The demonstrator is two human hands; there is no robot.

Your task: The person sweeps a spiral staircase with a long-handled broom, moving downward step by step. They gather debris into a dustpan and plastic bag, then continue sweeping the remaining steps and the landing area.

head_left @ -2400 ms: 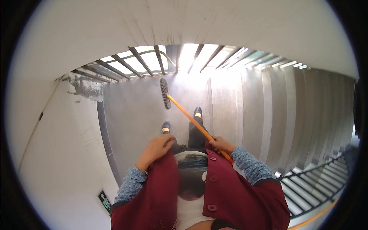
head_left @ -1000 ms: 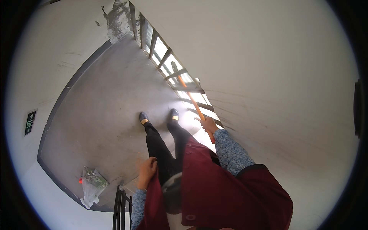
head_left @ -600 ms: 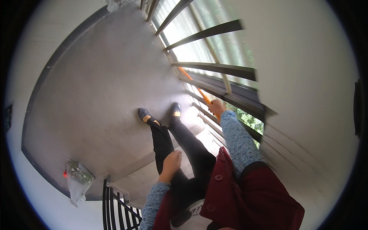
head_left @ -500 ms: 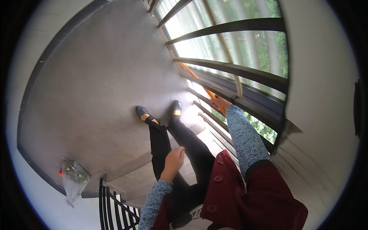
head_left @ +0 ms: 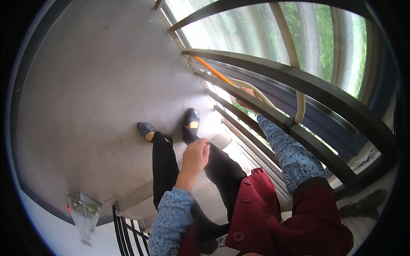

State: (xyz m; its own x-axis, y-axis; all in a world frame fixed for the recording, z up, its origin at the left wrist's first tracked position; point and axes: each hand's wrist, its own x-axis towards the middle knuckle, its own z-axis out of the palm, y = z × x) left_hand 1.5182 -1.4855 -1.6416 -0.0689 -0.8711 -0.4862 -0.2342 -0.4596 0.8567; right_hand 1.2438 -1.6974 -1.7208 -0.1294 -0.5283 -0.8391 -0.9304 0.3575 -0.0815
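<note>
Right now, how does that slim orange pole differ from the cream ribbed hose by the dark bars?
The slim orange pole looks straight, while the cream ribbed hose bends. The pole looks smooth; the hose has rings along it. Both are long and narrow.

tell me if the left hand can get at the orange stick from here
Probably not directly: the metal bars stand between the left hand and the stick, which the right hand holds beyond them.
</note>
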